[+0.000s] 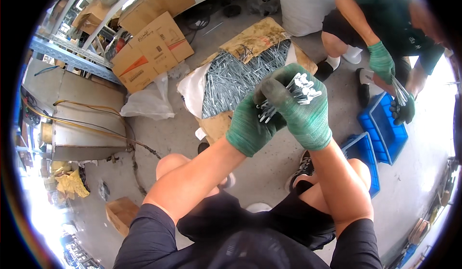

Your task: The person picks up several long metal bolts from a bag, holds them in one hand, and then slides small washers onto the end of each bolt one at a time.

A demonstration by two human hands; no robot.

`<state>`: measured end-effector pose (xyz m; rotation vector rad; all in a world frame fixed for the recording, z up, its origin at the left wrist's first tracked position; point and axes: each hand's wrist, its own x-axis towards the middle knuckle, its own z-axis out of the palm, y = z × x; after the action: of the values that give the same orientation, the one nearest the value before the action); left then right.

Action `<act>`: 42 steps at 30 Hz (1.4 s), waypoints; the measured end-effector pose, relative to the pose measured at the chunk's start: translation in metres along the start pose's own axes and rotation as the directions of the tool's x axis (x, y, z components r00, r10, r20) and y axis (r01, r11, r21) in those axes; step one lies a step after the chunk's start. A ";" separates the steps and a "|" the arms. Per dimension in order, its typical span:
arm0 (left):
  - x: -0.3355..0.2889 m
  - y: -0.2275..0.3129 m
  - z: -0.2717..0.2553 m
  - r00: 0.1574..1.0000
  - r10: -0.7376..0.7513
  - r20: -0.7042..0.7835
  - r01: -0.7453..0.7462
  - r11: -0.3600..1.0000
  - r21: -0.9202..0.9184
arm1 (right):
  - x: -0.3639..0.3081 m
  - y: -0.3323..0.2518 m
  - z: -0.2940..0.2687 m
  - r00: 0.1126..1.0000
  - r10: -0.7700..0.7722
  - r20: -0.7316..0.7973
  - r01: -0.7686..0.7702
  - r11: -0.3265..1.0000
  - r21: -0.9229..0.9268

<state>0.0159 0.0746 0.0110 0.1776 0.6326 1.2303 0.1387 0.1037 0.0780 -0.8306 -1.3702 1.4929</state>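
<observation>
While both gloved hands meet in front of the chest, the bundle of metal pins [294, 95] lies between them, its long axis running from lower left to upper right, with the flat heads bunched at the upper right end and the thin ends poking out at the lower left. The right hand [299, 110] has its grip closed around the head end of the bundle, fingers wrapped over the top, so it is the nearer and firmer hold. The left hand [249, 127] sits just below and to the left, its grip curled against the thin ends; it touches the bundle there, though how tightly it clamps cannot be told from this angle. Beyond the hands, farther from the body, a large heap of loose pins [236, 79] lies on a white sack [192, 88] spread over flattened cardboard [255, 35] on the concrete floor [173, 134]; the pins in the heap point every way. To the right of the person's knee stand two blue plastic crates [380, 129], one near the leg and one farther out; what they contain cannot be made out. A co-worker's gloved hand [382, 62] at the upper right holds a separate sheaf of pins above the farther crate. Closed cardboard boxes [151, 47] stand at the upper left beside a metal rack.
</observation>
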 end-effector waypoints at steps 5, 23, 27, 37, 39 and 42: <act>-0.004 -0.003 -0.002 0.999 -0.041 0.005 0.041 0.998 0.046 | -0.005 0.007 -0.002 0.999 0.031 0.027 -0.034 0.996 0.087; -0.027 0.007 0.005 0.984 -0.146 0.103 0.112 0.952 0.284 | -0.024 0.025 -0.020 0.765 -0.375 0.523 0.633 0.289 -0.718; -0.015 0.013 -0.021 0.974 -0.141 0.177 0.073 0.937 0.342 | -0.026 0.021 -0.018 0.808 -0.248 0.535 0.587 0.257 -0.768; -0.022 0.029 -0.003 0.998 -0.053 -0.034 0.063 0.866 0.496 | -0.026 0.012 -0.053 0.982 0.190 0.020 -0.183 0.966 -0.181; -0.034 0.030 -0.002 0.989 -0.128 0.073 0.059 0.797 0.601 | -0.013 0.019 -0.061 0.964 0.233 0.130 -0.197 0.950 -0.242; -0.032 0.013 -0.001 0.975 -0.170 0.146 0.018 0.711 0.703 | -0.019 0.029 -0.052 0.853 0.359 0.379 -0.420 0.903 0.089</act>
<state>-0.0013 0.0495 0.0272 0.8932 0.8988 0.8000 0.1880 0.1065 0.0392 -0.7879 -1.3541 2.1342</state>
